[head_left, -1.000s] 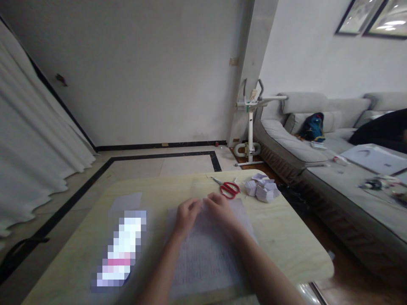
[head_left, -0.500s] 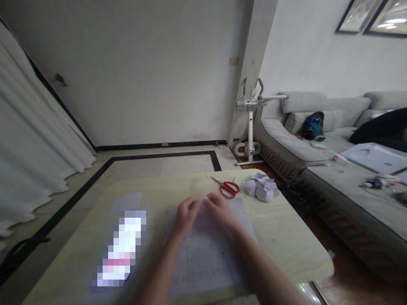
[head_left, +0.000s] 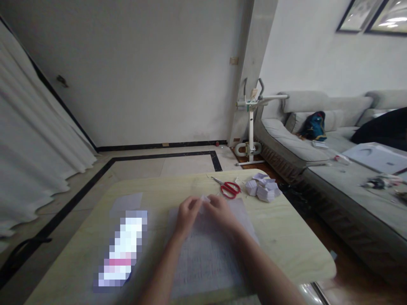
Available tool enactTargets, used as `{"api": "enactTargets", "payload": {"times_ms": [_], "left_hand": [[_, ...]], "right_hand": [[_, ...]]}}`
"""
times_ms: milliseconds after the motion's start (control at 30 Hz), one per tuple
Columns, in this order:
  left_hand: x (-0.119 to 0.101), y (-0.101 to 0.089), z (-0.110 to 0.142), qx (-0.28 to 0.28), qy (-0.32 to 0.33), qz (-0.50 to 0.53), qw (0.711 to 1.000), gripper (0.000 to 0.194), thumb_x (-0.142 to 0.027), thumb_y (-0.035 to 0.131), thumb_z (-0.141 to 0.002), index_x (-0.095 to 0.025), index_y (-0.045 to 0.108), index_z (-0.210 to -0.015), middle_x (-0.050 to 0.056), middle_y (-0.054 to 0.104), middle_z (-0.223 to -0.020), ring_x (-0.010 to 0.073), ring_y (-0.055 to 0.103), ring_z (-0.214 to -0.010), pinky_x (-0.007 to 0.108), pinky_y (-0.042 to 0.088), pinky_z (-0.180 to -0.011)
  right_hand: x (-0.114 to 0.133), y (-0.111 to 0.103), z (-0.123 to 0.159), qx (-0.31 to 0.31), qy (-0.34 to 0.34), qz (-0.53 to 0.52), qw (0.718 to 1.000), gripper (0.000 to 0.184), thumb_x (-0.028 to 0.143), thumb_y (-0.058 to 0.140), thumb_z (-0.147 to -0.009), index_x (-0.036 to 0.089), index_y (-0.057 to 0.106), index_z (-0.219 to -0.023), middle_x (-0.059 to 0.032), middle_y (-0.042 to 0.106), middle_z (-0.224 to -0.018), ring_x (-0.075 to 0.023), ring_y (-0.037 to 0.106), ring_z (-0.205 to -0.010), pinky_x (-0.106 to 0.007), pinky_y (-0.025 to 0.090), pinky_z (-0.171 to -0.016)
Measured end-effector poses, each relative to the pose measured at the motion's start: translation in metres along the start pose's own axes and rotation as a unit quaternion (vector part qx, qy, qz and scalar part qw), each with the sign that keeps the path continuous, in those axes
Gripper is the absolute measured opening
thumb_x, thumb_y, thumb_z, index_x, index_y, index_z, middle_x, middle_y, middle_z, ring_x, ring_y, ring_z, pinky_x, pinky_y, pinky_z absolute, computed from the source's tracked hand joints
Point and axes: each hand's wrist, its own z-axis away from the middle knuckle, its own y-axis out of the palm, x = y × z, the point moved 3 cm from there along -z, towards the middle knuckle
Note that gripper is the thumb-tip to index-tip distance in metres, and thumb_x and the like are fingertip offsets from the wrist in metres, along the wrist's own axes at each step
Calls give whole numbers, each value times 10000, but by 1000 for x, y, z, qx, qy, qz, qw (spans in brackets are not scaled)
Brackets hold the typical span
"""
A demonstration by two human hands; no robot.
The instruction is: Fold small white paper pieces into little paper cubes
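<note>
Between my fingertips is a small piece of white paper (head_left: 204,199), pinched from both sides. My left hand (head_left: 188,214) is closed on its left side, and my right hand (head_left: 220,210) is closed on its right side. Much of the paper is hidden by the fingers. Beneath both hands lies a large printed sheet (head_left: 206,262) on the pale wooden table (head_left: 286,237). Just beyond my right hand are red-handled scissors (head_left: 229,189), lying with their blades pointing away to the left. Several folded paper pieces (head_left: 263,188) are heaped to the right of them.
A phone (head_left: 122,250) with a blurred-out bright screen lies at the table's left, with a flat piece of paper (head_left: 127,201) behind it. To the right stands a grey sofa (head_left: 343,186) with a blue backpack (head_left: 314,126). An exercise machine (head_left: 251,127) stands by the wall.
Both hands stay nearly in place, still pinching the small paper. A little more of its white tip shows between the fingers. The whole view has shifted very slightly.
</note>
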Motion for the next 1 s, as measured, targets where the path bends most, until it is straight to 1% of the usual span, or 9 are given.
{"api": "enactTargets", "payload": {"times_ms": [100,233,300,433,533,633,700,800,1000], "left_hand": [[0,-1,0,-9,-7,3,1000,273,-393,577,-753,-137,666,-786,31,669,-724,175,608,-702,240,454,-630],[1,-4,0,-35,-8,0,999,265,-389,587,-752,-140,672,-789,38,685,-753,178,617,-731,245,455,-660],[3,-4,0,-40,-12,0,999,266,-392,594,-748,-141,671,-791,35,685,-751,174,616,-718,239,453,-645],[8,-3,-2,-24,-30,14,999,275,-395,585,-748,-133,665,-781,32,667,-723,164,596,-668,229,445,-590],[8,-2,-3,-6,-38,29,999,281,-399,588,-741,-131,666,-775,27,653,-703,161,586,-654,225,443,-573],[7,-4,-3,-17,-44,33,998,280,-400,598,-730,-131,668,-766,27,648,-698,160,583,-649,219,441,-555],[6,-5,-3,-32,-47,33,998,278,-396,604,-722,-130,669,-769,30,648,-699,159,583,-646,218,443,-553],[6,-6,-4,-39,-56,36,997,289,-404,605,-713,-128,669,-767,32,647,-697,156,579,-626,222,445,-547],[7,-5,-3,-4,-68,52,996,303,-426,590,-723,-129,647,-728,10,613,-642,148,563,-591,220,429,-532]], "right_hand": [[-2,2,0,-5,-8,-3,1000,256,341,505,-838,154,533,-665,17,504,-606,-113,449,-582,-208,307,-508],[-3,6,1,13,15,-30,999,322,404,472,-860,151,537,-673,20,497,-597,-108,443,-563,-204,294,-484],[-3,6,2,19,20,-31,999,337,409,462,-864,150,523,-658,22,488,-589,-106,436,-556,-203,284,-476],[-2,5,1,-1,3,17,1000,322,356,478,-852,163,450,-595,30,447,-567,-102,407,-554,-209,263,-483],[-3,5,0,-8,-12,43,999,297,324,462,-858,169,443,-604,26,452,-580,-109,406,-569,-217,265,-498],[-4,7,0,-17,-7,28,999,295,347,446,-868,174,449,-629,28,453,-595,-112,408,-577,-219,279,-509],[-3,8,1,-8,-3,10,1000,297,352,448,-865,174,441,-628,34,440,-595,-107,403,-572,-218,279,-509],[-1,7,1,6,-4,-10,1000,272,308,466,-844,171,424,-613,41,417,-587,-100,393,-564,-214,274,-506],[2,1,2,1,-2,-16,1000,223,250,461,-821,180,427,-612,39,415,-591,-111,405,-574,-222,291,-521]]}}
